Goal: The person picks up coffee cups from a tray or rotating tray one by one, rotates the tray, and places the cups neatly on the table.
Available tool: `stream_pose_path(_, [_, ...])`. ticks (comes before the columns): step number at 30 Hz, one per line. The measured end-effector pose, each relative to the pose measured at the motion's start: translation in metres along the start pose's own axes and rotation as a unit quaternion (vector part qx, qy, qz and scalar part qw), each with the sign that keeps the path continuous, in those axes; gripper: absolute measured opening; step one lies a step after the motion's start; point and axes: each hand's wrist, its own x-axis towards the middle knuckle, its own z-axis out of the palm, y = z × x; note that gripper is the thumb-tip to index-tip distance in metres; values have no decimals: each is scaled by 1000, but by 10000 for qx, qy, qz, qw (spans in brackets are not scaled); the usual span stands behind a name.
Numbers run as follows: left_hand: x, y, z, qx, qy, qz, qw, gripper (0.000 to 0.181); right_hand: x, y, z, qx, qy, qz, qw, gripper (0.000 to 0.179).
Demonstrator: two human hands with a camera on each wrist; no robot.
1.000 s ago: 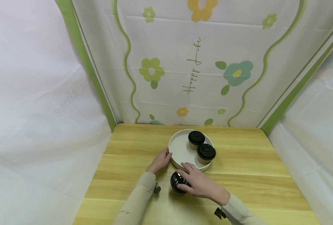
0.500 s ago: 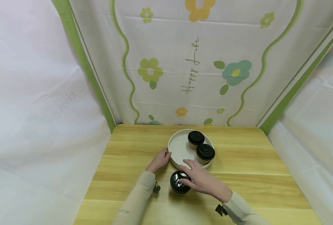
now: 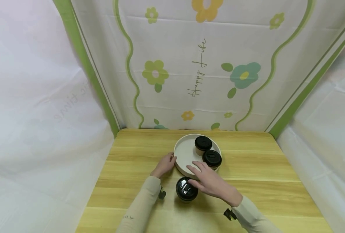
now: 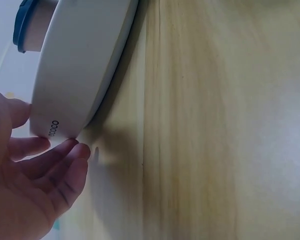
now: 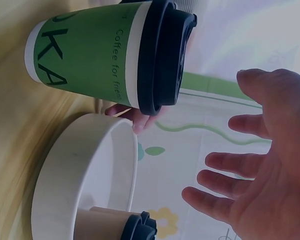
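Observation:
A green paper coffee cup (image 5: 85, 55) with a black lid (image 3: 187, 188) stands upright on the table, in front of a round white tray (image 3: 184, 152). My right hand (image 3: 211, 183) hovers just right of and above this cup; in the right wrist view its fingers are spread and apart from the cup. My left hand (image 4: 35, 175) holds the tray's left side, thumb at the rim and curled fingertips against the lower outer wall. Two brown cups with black lids, a rear cup (image 3: 203, 144) and a front cup (image 3: 212, 158), stand in the tray's right part.
The wooden table (image 3: 262, 181) reaches back to a flower-printed curtain (image 3: 178, 64). White fabric sides hang at left and right. Bare wood shows on both sides of the tray.
My right hand has moved off the green cup's lid, slightly right and away from me. The cup stays put. My left hand keeps its place at the tray.

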Motion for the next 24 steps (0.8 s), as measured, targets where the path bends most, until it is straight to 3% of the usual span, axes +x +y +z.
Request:
stream_pose_path(8, [9,-3,2,138,194,68,9997,47,4,4,-5,6,128,-104,9999,50])
stream_pose_path(24, [20,-1,-5,124,36,21,9999,47,6,8,-7,-5,318,-78,9995,51])
